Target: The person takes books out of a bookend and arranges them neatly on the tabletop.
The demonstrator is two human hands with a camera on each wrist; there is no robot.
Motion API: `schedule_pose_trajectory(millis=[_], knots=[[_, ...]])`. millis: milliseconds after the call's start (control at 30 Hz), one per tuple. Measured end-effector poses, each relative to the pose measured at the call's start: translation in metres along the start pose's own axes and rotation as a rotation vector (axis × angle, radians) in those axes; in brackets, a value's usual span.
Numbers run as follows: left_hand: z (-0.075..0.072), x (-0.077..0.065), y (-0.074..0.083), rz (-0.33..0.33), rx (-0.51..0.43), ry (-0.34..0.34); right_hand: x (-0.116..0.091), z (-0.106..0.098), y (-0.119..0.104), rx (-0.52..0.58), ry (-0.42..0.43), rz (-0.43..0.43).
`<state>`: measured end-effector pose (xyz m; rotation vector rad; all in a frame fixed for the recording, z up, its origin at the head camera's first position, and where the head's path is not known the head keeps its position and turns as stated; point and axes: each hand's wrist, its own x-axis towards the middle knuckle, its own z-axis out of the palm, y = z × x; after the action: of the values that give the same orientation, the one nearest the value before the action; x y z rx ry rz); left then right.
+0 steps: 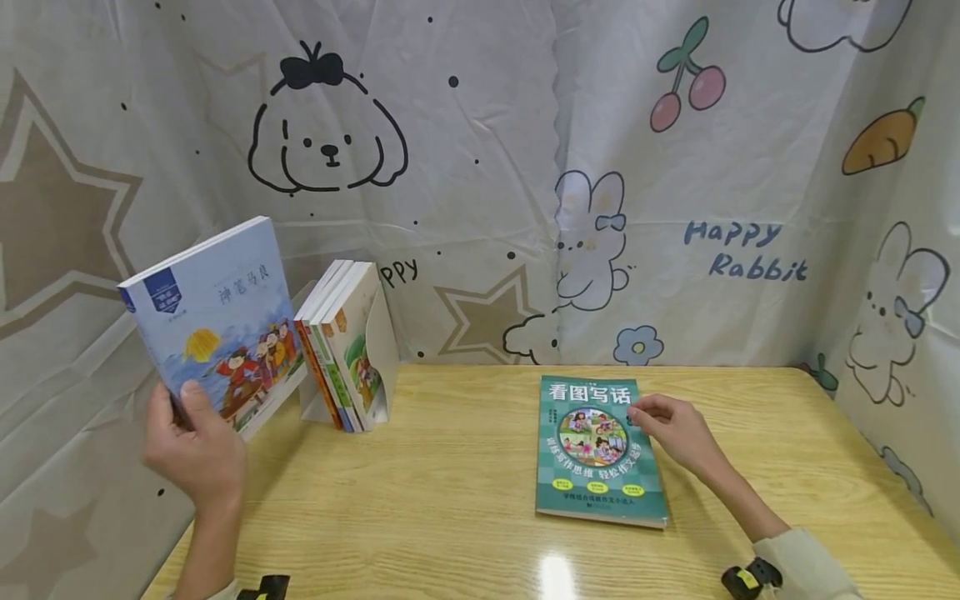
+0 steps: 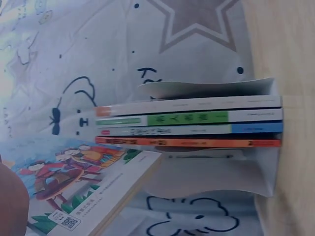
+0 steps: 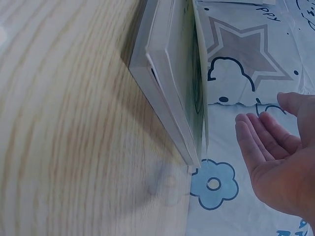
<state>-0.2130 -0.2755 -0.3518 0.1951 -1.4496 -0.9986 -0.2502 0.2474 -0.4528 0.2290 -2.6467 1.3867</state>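
Observation:
In my left hand (image 1: 197, 446) I grip a blue picture book (image 1: 217, 308), thumb on its front cover, held up and tilted at the left. Just to the right of it, several upright books (image 1: 337, 350) stand in a white bookend holder (image 1: 384, 333); the left wrist view shows their spines (image 2: 189, 118) and bare room beside the orange one. A green book (image 1: 600, 492) lies face up on the table. My right hand (image 1: 678, 433) hovers by its upper right edge, fingers loosely bent; the right wrist view shows a gap between fingertips and book.
The wooden table (image 1: 450, 500) runs back to a patterned curtain (image 1: 480, 167), which also hangs along both sides. In the right wrist view, the green book's pages (image 3: 172, 98) show edge-on, its cover slightly raised.

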Motion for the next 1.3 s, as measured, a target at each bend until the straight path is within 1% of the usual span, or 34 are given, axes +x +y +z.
schedule_pose_trajectory(millis=[100, 167, 300, 367, 467, 567, 667, 733, 833, 900, 967, 1067, 1167, 1233, 1300], knots=[[-0.002, 0.004, 0.011, 0.027, -0.012, 0.039, -0.001, 0.000, -0.001, -0.007, -0.003, -0.011], [-0.002, 0.005, 0.021, 0.038, -0.040, 0.061, -0.002, -0.001, -0.002, -0.014, 0.000, -0.017], [-0.003, 0.006, 0.045, 0.045, -0.100, 0.071, -0.002, -0.002, -0.002, -0.009, -0.001, -0.025], [-0.003, 0.006, 0.054, 0.048, -0.116, 0.073, -0.002, -0.003, -0.002, -0.005, -0.005, -0.030], [-0.003, 0.006, 0.060, 0.046, -0.129, 0.077, -0.002, -0.003, -0.002, 0.006, -0.019, -0.036], [-0.002, 0.004, 0.056, 0.039, -0.153, 0.063, -0.002, -0.003, -0.003, 0.031, -0.028, -0.038], [-0.002, 0.001, 0.052, 0.033, -0.181, 0.020, -0.002, -0.002, -0.005, 0.065, -0.036, -0.038], [0.000, -0.002, 0.053, 0.033, -0.214, -0.018, -0.002, -0.001, -0.006, 0.073, -0.036, -0.042], [0.002, -0.008, 0.064, 0.029, -0.281, -0.083, 0.000, -0.001, -0.010, 0.075, -0.035, -0.047], [0.002, -0.013, 0.072, 0.027, -0.301, -0.134, 0.001, 0.000, -0.012, 0.057, -0.029, -0.059], [0.003, -0.019, 0.076, 0.019, -0.304, -0.181, 0.003, 0.000, -0.014, 0.049, -0.025, -0.075], [0.004, -0.028, 0.072, -0.015, -0.314, -0.262, 0.004, 0.000, -0.018, 0.046, -0.026, -0.101], [0.008, -0.039, 0.064, -0.049, -0.356, -0.342, 0.004, 0.001, -0.022, 0.078, -0.037, -0.121], [0.011, -0.046, 0.060, -0.052, -0.379, -0.392, 0.004, 0.002, -0.027, 0.106, -0.049, -0.131], [0.014, -0.054, 0.059, -0.057, -0.397, -0.433, 0.003, 0.002, -0.035, 0.133, -0.062, -0.142]])
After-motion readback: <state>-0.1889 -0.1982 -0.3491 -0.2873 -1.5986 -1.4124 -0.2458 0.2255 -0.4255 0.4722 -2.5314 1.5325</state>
